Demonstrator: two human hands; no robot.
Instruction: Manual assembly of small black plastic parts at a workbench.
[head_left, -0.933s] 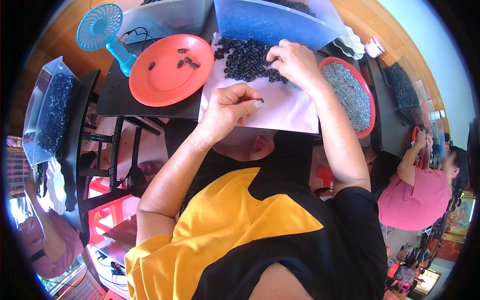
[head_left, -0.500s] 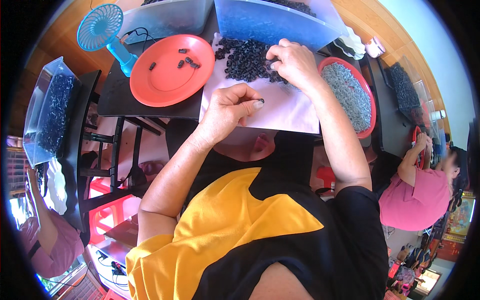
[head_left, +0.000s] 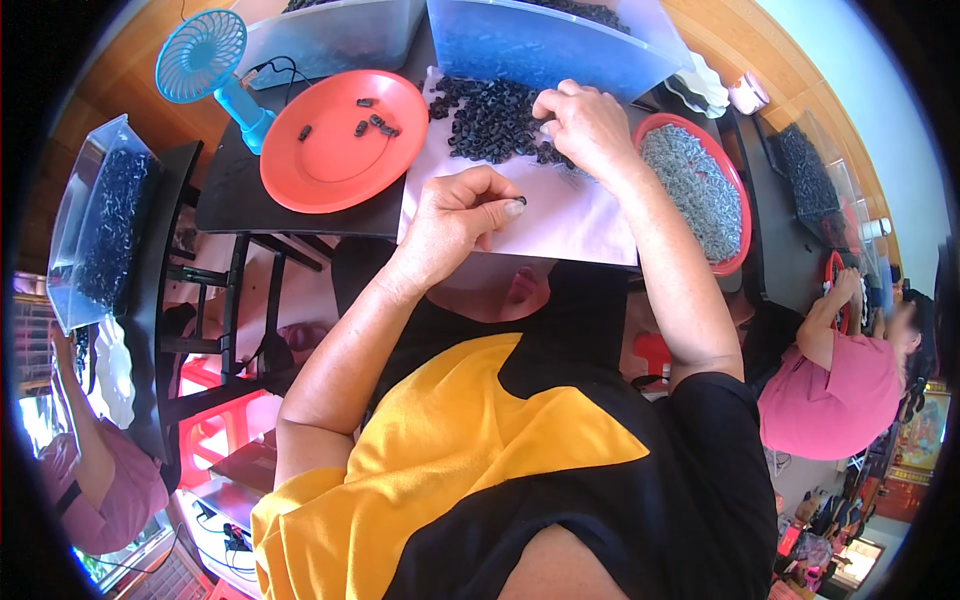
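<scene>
1. On the white sheet (head_left: 580,215), the left hand (head_left: 455,215) pinches a small black piece (head_left: 521,201) between thumb and fingertips.
2. Right hand (head_left: 585,125) presses curled fingers into the black pile (head_left: 490,120).
3. Orange plate (head_left: 335,165) lies just left.

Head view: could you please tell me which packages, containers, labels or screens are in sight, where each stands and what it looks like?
Clear plastic bin: far left, box-shaped, filled with dark pieces.
Translucent blue-tinted bin: top centre, beyond the right hand, holding dark pieces.
Clear bin: top left of centre, behind the orange plate.
Clear bin: far right, dark contents.
Labels or screens: none that can be made out.
</scene>
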